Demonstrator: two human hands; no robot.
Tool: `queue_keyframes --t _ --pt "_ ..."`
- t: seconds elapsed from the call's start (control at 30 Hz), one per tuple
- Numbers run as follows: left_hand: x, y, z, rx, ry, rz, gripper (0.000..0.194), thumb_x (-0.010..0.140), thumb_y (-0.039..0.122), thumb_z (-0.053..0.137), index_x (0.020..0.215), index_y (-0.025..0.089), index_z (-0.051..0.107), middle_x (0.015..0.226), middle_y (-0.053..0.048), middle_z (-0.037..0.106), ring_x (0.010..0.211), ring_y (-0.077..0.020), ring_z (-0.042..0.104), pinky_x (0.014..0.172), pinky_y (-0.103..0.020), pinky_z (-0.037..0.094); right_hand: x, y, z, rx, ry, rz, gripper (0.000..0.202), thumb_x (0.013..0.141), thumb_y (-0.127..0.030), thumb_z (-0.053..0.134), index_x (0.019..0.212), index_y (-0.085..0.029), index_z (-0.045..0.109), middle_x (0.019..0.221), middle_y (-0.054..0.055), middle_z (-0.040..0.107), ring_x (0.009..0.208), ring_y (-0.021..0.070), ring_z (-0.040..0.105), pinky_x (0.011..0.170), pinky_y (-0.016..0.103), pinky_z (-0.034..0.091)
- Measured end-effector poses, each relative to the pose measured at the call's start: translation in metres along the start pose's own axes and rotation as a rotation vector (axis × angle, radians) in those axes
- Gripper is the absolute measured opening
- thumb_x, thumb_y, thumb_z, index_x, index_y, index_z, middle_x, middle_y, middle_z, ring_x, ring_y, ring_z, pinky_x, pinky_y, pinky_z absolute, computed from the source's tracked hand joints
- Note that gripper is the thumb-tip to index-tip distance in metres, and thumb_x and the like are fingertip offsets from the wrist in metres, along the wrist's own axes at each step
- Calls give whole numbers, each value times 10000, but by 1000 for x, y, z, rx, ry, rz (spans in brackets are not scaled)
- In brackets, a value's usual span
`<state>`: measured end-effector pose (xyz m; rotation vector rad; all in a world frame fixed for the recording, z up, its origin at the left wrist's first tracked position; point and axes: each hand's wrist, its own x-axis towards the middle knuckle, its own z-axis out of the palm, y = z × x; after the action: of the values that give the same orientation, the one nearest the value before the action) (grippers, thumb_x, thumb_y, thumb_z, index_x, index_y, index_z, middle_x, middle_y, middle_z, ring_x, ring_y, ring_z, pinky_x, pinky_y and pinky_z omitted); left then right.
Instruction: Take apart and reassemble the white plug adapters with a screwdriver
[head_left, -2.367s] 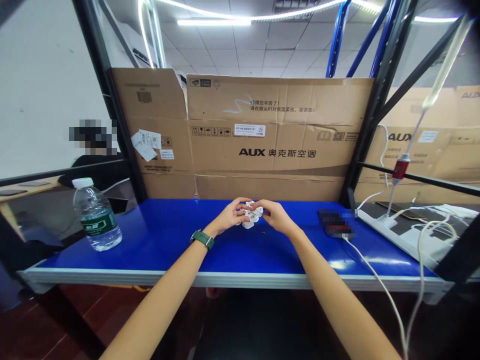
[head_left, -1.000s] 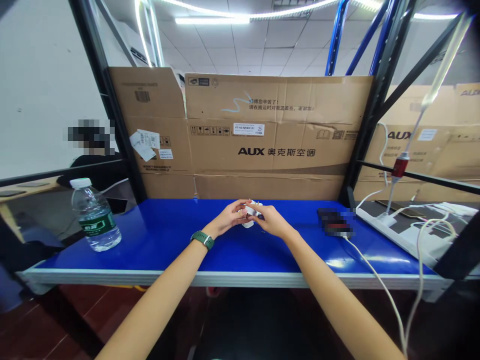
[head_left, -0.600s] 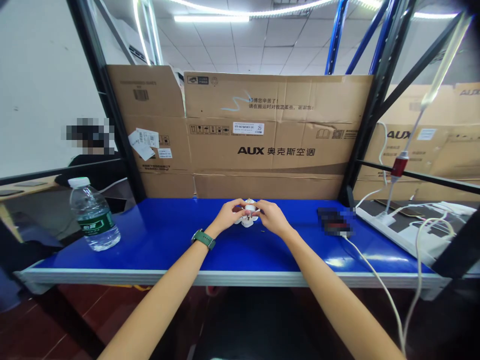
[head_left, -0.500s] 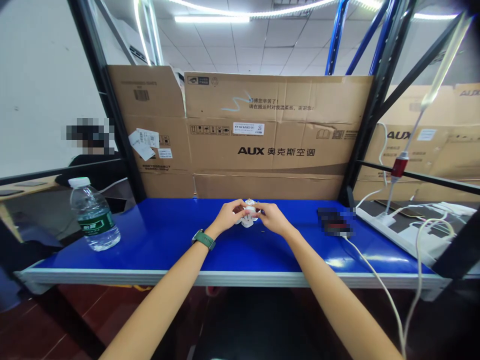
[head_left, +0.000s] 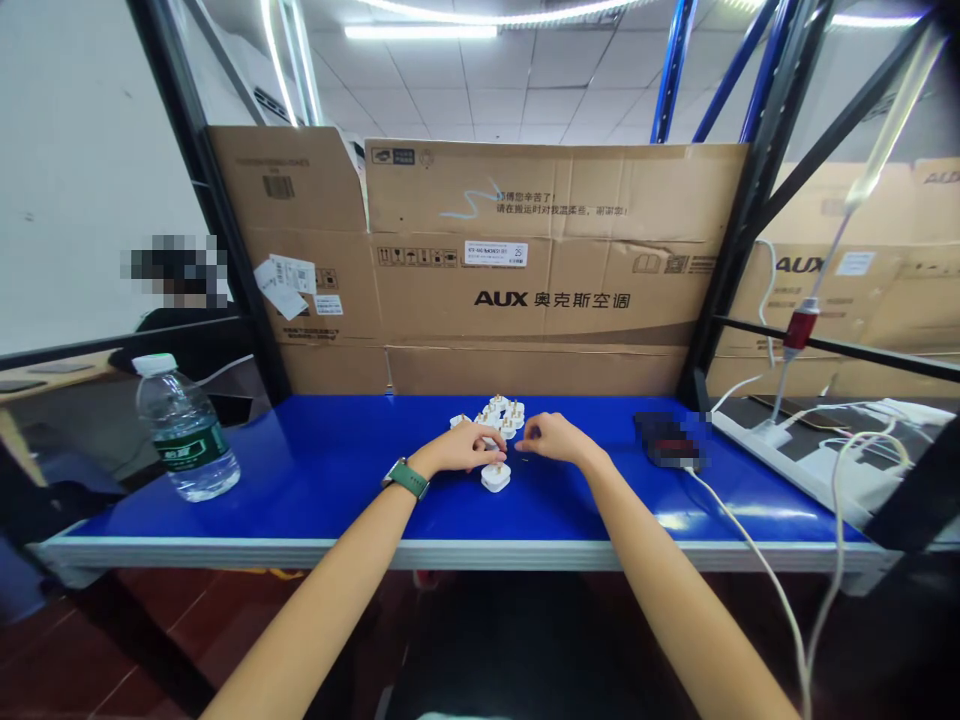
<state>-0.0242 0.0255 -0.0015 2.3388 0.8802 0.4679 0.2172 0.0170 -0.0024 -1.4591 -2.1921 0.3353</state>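
Note:
My left hand, wearing a watch with a green strap, is closed with its fingertips at the brass pins of a white three-pin plug. That plug lies on the blue tabletop, nearer to me than the others, pins up. Part of it is hidden by the fingers. To the right, my right hand is apart from the plugs, fingers loosely bent with a gap to the thumb and nothing visible between them. Behind the hands stand several more white plugs in a cluster, brass pins upward.
A water bottle stands at the left of the blue table. Toward the right lie a blurred dark device with a white cable and a power strip. Cardboard closes the back. A person is beyond the left post.
Both hands were together around a white plug; now they are apart, the right hand shifted right. A plug now lies nearer to me under the left fingers, and the cluster behind is uncovered.

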Motion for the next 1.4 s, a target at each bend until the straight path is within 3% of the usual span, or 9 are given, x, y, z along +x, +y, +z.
queue_keyframes --t 0.1,0.2,0.33,0.5,0.63,0.8,1.07,1.4 --pt "-1 3 -3 20 62 20 400 912 550 582 991 174 693 493 54 518 438 -102 477 494 -213 337 -3 1 1 -51 -194 31 206 685 -346 851 791 -203 748 758 31 732 736 195 660 617 244 415" --pt "-2 3 -5 21 -21 37 392 828 537 699 981 178 667 549 60 528 497 -99 478 524 -210 342 -3 -1 1 -73 -241 41 101 719 -220 815 804 -201 764 787 28 747 758 179 672 637 226 427" --pt "-3 1 -4 23 -124 23 549 615 469 882 1032 190 661 675 50 592 613 -116 539 584 -211 380 -2 -2 0 -60 -138 -33 54 798 -158 719 816 -184 762 807 46 756 762 181 676 671 242 439" --pt "-4 6 -3 78 -51 143 446 698 456 826 1037 187 718 913 -28 692 701 -129 576 617 -223 429 -3 -13 -4 221 57 -284 97 808 -141 699 861 -193 762 870 29 768 845 191 696 785 270 475" --pt "-4 8 -2 123 18 185 412 760 423 774 1091 182 731 965 -49 721 680 -128 586 615 -226 451 -5 -20 -4 373 34 -409 149 818 -242 727 954 -195 767 891 29 772 840 188 704 786 272 496" --pt "-4 6 -2 150 74 173 374 763 443 773 1037 190 741 907 -31 729 690 -139 604 623 -223 452 -5 -16 -2 298 0 -442 95 804 -220 731 876 -206 791 880 12 779 841 187 709 809 272 489" --pt "-1 5 -3 162 30 184 332 780 430 758 1007 187 748 912 -25 727 648 -118 594 586 -204 433 -3 -12 3 236 -92 -409 90 751 -168 753 828 -197 791 888 27 777 853 191 712 803 266 496" --pt "1 -1 -1 112 16 147 354 775 435 766 1025 187 732 917 -31 741 579 -110 615 556 -209 446 -2 -12 6 209 -86 -402 141 752 -146 742 850 -220 811 896 27 781 856 198 715 824 280 493"
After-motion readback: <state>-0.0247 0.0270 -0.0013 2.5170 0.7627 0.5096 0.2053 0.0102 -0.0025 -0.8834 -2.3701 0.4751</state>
